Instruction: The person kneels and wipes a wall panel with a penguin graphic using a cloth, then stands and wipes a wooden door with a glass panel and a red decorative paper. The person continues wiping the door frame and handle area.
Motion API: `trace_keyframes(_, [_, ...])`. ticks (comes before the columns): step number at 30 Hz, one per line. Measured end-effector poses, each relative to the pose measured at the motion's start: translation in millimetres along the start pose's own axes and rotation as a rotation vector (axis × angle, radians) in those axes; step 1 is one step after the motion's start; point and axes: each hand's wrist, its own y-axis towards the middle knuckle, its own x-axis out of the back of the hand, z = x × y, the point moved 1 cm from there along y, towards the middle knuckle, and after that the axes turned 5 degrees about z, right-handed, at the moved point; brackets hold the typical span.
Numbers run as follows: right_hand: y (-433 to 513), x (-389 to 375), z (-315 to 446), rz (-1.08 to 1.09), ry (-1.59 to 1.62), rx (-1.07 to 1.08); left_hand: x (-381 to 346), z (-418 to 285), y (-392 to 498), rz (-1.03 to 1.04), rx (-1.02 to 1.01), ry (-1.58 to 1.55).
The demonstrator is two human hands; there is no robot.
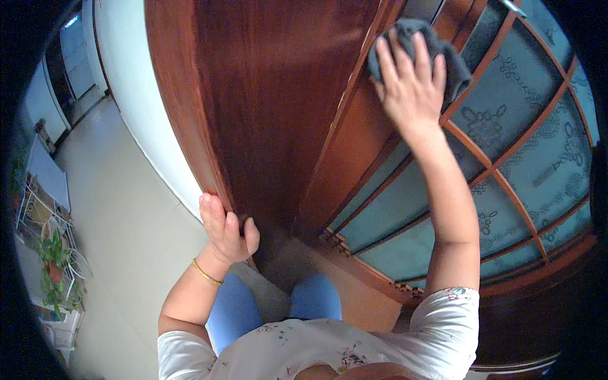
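Spread flat, my right hand [414,90] presses a dark grey cloth [457,71] against the reddish-brown wooden stile [365,128] of a door with glass panes. The cloth bunches out past my fingertips and to the right of the hand. My left hand [230,232] rests on the edge of the wooden door frame [187,109], lower and to the left, fingers extended and thumb apart, with nothing in it. A gold-coloured bracelet [207,272] circles my left wrist. Between the hands stands the dark wooden jamb panel [270,109].
Patterned frosted glass panes [484,128] with wooden bars fill the door at right. A white wall [137,90] borders the frame. Beyond the light tiled floor [114,237], a white metal rack [71,256] holds potted plants [54,254] at far left.
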Motion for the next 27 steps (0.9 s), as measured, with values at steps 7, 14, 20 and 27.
trace_keyframes(7, [-126,-19,93,0.279,0.146,0.191,4,0,6,0.01,0.006,0.006])
trace_keyframes(14, [-266,-48,188,0.528,0.129,0.645,9,5,9,0.081,0.009,0.009])
trace_keyframes(20, [-428,-106,307,0.809,0.218,0.89,18,7,9,0.122,0.022,0.019])
trace_keyframes(27, [-581,-137,391,1.0,0.365,1.03,30,2,17,0.184,0.0,0.096])
